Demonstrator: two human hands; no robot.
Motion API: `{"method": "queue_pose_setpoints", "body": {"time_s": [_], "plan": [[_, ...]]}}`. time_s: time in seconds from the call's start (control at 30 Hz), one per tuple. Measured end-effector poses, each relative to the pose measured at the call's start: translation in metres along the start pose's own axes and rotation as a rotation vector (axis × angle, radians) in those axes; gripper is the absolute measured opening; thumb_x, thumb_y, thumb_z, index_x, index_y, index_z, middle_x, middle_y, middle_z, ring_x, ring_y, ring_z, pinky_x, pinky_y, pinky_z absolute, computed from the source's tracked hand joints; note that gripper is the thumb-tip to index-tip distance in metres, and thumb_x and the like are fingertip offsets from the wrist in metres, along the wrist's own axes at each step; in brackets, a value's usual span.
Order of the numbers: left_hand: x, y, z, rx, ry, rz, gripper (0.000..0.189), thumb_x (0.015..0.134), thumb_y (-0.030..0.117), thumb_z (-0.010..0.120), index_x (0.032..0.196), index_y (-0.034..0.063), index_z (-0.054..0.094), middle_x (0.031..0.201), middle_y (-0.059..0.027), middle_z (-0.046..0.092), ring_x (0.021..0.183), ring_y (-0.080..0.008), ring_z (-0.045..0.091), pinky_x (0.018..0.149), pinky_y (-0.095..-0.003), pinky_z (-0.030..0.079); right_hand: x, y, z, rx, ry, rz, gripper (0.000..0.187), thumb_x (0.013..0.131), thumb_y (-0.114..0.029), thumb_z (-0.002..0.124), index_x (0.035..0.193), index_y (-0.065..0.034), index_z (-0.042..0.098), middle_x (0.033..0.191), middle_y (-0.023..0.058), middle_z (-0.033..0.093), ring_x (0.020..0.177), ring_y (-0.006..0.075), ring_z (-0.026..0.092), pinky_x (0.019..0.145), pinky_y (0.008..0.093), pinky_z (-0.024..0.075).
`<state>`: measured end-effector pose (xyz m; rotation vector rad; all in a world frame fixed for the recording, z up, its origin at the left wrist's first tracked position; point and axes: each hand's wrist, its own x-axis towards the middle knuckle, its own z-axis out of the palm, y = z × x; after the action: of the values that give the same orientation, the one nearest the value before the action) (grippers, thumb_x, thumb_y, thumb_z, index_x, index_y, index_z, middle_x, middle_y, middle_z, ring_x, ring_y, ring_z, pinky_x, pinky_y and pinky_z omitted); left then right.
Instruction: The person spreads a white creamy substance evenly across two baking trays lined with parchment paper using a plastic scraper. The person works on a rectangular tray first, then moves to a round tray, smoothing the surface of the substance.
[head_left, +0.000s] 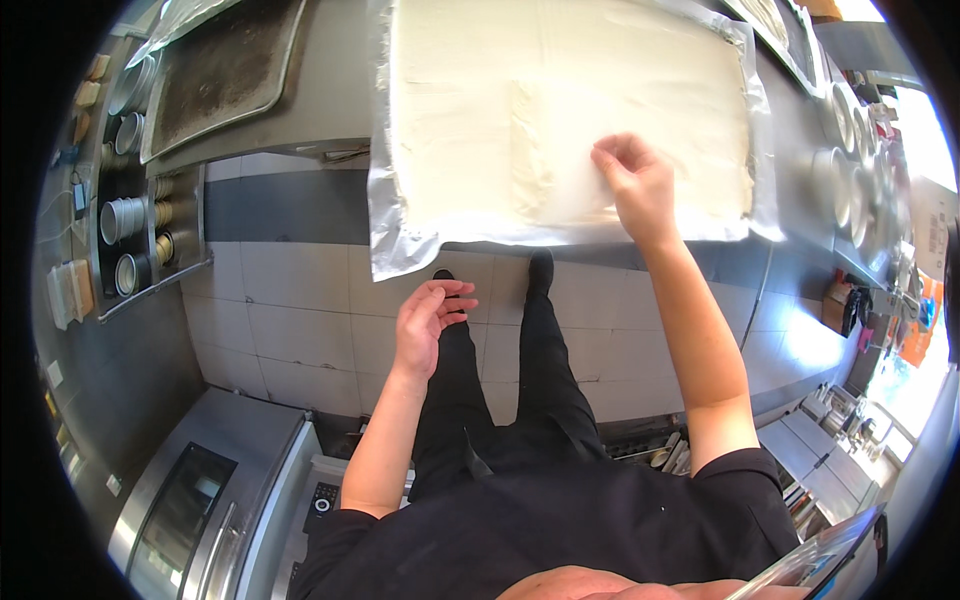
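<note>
On the steel counter lies a wide, pale cream-coloured layer (457, 112), which may be cream or dough. Shiny plastic or paper lining (405, 251) sticks out around it and hangs over the counter's front edge. A raised, rumpled strip (529, 146) runs across the layer near its middle. My right hand (637, 176) is over the layer, right of that strip, with thumb and fingers pinched together. Beside the fingers is a whitish, blurred patch; whether they hold something thin is unclear. My left hand (431, 319) hovers short of the counter, fingers apart, holding nothing.
A dark, stained baking tray (225, 67) sits on the counter (330, 82) at left. Round metal tins stand on the left shelf (124, 217) and at right (832, 187). Behind me at lower left is an oven-like steel appliance (187, 502). Pale tiles (300, 322) cover the floor.
</note>
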<state>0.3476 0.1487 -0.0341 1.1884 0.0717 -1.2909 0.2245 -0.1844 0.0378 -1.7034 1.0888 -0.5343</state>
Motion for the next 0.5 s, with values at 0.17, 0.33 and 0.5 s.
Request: {"method": "queue_pose_setpoints", "body": {"time_s": [0.17, 0.33, 0.5], "plan": [[0.009, -0.02, 0.048, -0.008, -0.011, -0.04, 0.033, 0.109, 0.028, 0.057, 0.125, 0.0033, 0.071, 0.129, -0.0158, 0.077, 0.111, -0.0248, 0.076, 0.094, -0.0349, 0.054, 0.012, 0.023, -0.053, -0.01, -0.028, 0.027, 0.007, 0.101, -0.006, 0.075, 0.103, 0.0006, 0.076, 0.093, 0.0038, 0.075, 0.088, 0.0114, 0.067, 0.081, 0.0268, 0.0535], [0.015, -0.038, 0.096, 0.022, 0.0, -0.071, 0.034, 0.108, 0.029, 0.057, 0.124, 0.0032, 0.071, 0.128, -0.0156, 0.077, 0.111, -0.025, 0.076, 0.094, -0.0353, 0.054, 0.024, 0.044, -0.109, -0.033, 0.014, 0.011, 0.005, 0.099, -0.005, 0.075, 0.102, -0.0006, 0.076, 0.083, -0.0013, 0.071, 0.077, 0.0055, 0.06, 0.072, 0.0237, 0.0487], [0.023, -0.054, 0.133, 0.046, 0.004, -0.097, 0.034, 0.108, 0.029, 0.056, 0.125, 0.0032, 0.07, 0.128, -0.0156, 0.076, 0.112, -0.0253, 0.076, 0.094, -0.0361, 0.054, 0.036, 0.067, -0.173, -0.043, 0.047, 0.049, 0.005, 0.099, -0.005, 0.076, 0.101, -0.0009, 0.076, 0.083, -0.0017, 0.071, 0.077, 0.0052, 0.059, 0.072, 0.0232, 0.0483]]}}
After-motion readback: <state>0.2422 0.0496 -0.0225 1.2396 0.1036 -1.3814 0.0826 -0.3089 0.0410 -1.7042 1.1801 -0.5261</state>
